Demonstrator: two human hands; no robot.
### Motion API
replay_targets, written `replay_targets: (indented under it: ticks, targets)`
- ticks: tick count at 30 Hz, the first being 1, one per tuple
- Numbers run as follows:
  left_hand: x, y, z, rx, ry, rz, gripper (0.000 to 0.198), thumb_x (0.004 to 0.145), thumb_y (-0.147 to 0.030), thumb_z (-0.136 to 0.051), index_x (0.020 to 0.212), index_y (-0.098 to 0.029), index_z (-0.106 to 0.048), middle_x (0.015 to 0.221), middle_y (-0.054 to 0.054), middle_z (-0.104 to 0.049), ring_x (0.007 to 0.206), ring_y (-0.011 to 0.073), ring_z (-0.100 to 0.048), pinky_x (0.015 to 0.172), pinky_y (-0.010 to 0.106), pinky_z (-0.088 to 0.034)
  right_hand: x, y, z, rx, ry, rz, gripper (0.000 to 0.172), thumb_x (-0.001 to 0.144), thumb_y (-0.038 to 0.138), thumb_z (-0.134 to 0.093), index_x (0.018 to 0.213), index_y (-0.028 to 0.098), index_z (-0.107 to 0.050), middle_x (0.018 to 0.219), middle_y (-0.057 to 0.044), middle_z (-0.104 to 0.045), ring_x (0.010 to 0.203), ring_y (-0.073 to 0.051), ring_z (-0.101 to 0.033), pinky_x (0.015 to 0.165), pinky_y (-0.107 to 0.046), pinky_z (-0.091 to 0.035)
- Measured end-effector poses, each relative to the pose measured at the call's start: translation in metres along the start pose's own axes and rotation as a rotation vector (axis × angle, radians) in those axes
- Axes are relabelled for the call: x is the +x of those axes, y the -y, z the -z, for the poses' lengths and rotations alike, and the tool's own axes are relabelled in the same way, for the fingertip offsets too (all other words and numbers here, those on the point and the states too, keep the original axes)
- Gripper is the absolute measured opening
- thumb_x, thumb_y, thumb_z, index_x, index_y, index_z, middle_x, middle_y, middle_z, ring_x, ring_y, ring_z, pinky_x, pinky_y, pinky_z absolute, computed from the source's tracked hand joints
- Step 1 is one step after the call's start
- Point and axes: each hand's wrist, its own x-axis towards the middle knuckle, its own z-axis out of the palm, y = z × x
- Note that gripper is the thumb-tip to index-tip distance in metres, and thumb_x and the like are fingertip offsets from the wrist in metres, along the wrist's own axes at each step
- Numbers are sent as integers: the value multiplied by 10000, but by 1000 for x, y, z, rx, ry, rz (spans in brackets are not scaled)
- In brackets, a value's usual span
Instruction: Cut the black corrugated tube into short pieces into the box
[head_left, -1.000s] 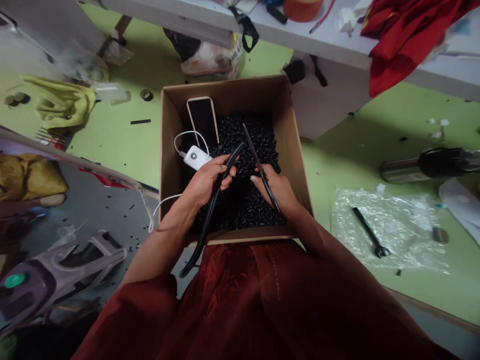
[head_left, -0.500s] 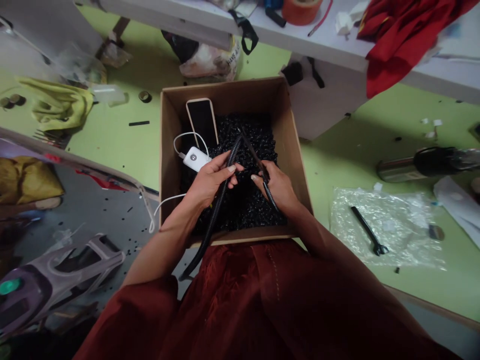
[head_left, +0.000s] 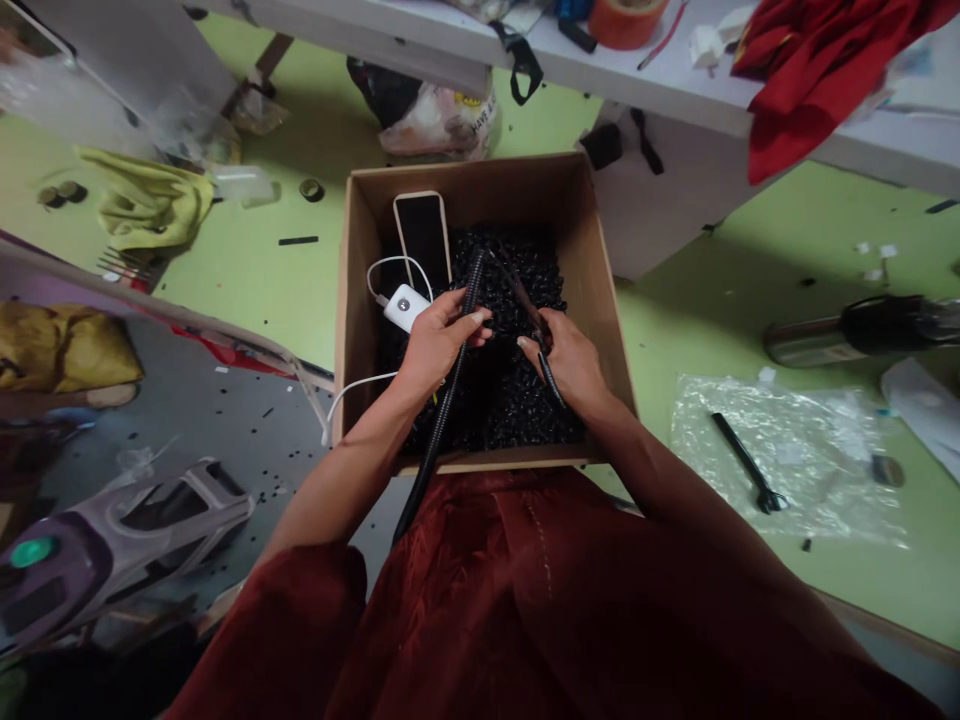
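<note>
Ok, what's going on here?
A person holds a black ribbed flexible hose in the left hand and dark scissors in the right hand, both over an open brown cardboard box. The box holds a heap of small black pieces, plus a smartphone and a white power bank at its left side.

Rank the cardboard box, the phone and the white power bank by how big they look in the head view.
1. cardboard box, by far the largest
2. phone
3. white power bank, the smallest
The phone and power bank lie inside the box, so the order is safe.
</note>
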Motion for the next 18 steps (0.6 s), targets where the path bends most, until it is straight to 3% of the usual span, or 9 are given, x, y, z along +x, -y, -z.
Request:
replay_targets:
  ticks: [8,10,13,18]
  targets:
    - [2,-5,2,-180,47,96,167,822,-117,-582,987,-143,-583,751,-19,-577,519,23,-452,470,165,-345,0,2,-1,24,7,6,452,862,455,-470,1239,207,-492,1092,-124,-635,970,-286,-599,823,-442,-470]
    - [2,-7,3,-251,60,142,126,853,-199,-579,962,-138,-587,693,-27,-523,492,19,-417,426,156,-289,0,2,-1,35,11,2,453,855,449,-480,1234,202,-501,1081,-122,-638,951,-280,-606,814,-435,-472]
    - [2,-9,6,-328,83,209,231,886,-352,-543,934,-132,-593,625,-37,-459,445,18,-365,379,153,-226,0,2,-1,82,23,-14,463,846,446,-491,1233,193,-505,1085,-122,-641,937,-269,-617,804,-421,-475]
    - [1,-12,6,-316,103,214,212,854,-287,-601,978,-117,-624,625,-39,-469,447,11,-379,383,144,-249,0,8,2,164,50,-57,449,824,430,-515,1210,201,-513,1016,-101,-662,900,-258,-631,790,-408,-474]
